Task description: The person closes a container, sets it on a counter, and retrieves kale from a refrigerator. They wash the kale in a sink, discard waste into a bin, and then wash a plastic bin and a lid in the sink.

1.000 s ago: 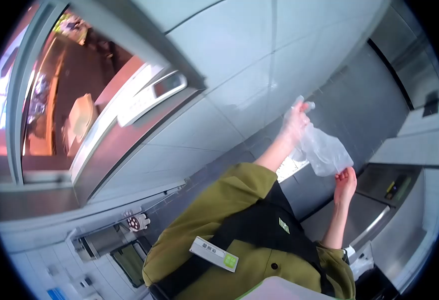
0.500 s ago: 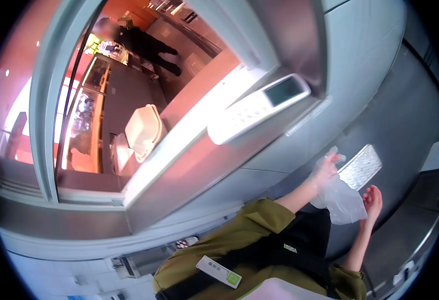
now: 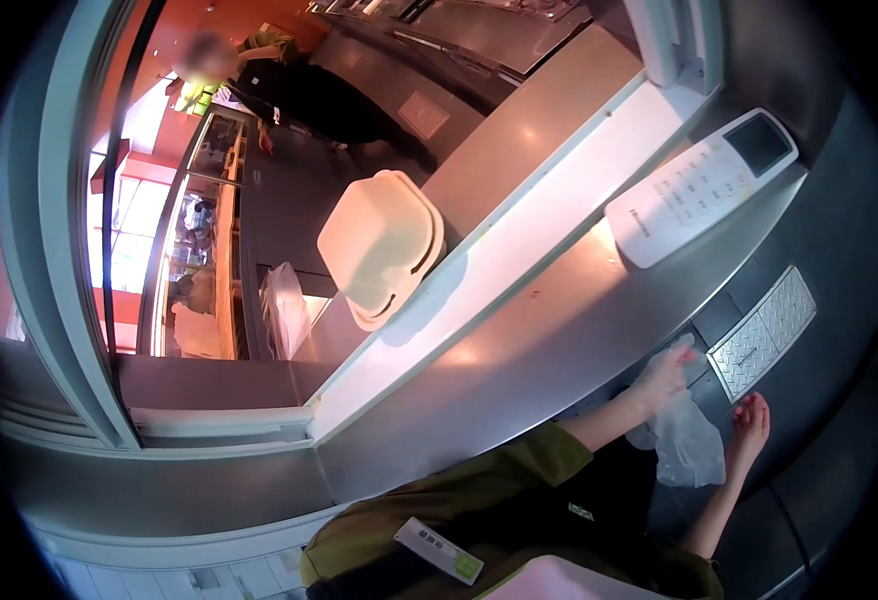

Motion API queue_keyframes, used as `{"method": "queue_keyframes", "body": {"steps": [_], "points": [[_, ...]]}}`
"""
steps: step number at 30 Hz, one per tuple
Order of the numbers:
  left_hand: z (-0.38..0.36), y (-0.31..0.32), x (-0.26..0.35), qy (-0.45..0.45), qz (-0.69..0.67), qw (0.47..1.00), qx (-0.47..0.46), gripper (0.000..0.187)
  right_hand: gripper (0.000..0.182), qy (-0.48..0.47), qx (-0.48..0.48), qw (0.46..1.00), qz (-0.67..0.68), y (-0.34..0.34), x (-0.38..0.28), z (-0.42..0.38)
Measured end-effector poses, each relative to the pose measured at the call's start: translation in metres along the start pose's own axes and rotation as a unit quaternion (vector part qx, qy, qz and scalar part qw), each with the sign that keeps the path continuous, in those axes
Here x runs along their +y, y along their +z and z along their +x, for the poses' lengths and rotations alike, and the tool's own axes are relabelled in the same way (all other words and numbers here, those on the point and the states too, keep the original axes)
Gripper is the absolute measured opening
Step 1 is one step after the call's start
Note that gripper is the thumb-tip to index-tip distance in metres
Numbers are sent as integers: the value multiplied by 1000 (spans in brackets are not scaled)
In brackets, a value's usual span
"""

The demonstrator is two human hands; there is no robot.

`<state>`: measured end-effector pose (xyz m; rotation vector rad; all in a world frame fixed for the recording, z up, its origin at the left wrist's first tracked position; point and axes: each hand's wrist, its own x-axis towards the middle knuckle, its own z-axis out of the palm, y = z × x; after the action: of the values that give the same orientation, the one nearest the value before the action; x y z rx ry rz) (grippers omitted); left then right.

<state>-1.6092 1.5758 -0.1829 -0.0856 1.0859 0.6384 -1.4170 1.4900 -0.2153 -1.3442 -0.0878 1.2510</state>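
Clear, crumpled plastic (image 3: 689, 448) surrounds my left hand (image 3: 667, 378) and hangs down beside it. The fingers show blurred through the film, bunched together on it. To the right is my bare right hand (image 3: 750, 422), with loosely curled fingers slightly apart and nothing visible in them. It is close to the plastic's edge. Just beyond both hands, a silvery metal plate with a raised tread pattern (image 3: 762, 333) lies on the dark surface.
A white remote control (image 3: 701, 188) rests on the metal ledge (image 3: 519, 325) by the window frame. Past the white sill stands a cream plastic container (image 3: 379, 240). Another person (image 3: 319, 100) in dark clothes is in the room behind, near a display case (image 3: 199, 230).
The view has shifted, bringing the remote and cream container larger into view. The plastic hangs lower and narrower, and my right hand has come away from it. The other person's pose differs.
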Motion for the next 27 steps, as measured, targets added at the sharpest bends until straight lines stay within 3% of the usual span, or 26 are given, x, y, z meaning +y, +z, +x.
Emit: {"method": "queue_keyframes", "body": {"steps": [5,27], "points": [[2,-17,-11,5,-4,998,-55,36,21,-18,14,999,-24,6,-1,-13],[-18,6,-13,0,-13,999,-44,35,21,-26,-5,995,-96,-19,-2,-17]]}}
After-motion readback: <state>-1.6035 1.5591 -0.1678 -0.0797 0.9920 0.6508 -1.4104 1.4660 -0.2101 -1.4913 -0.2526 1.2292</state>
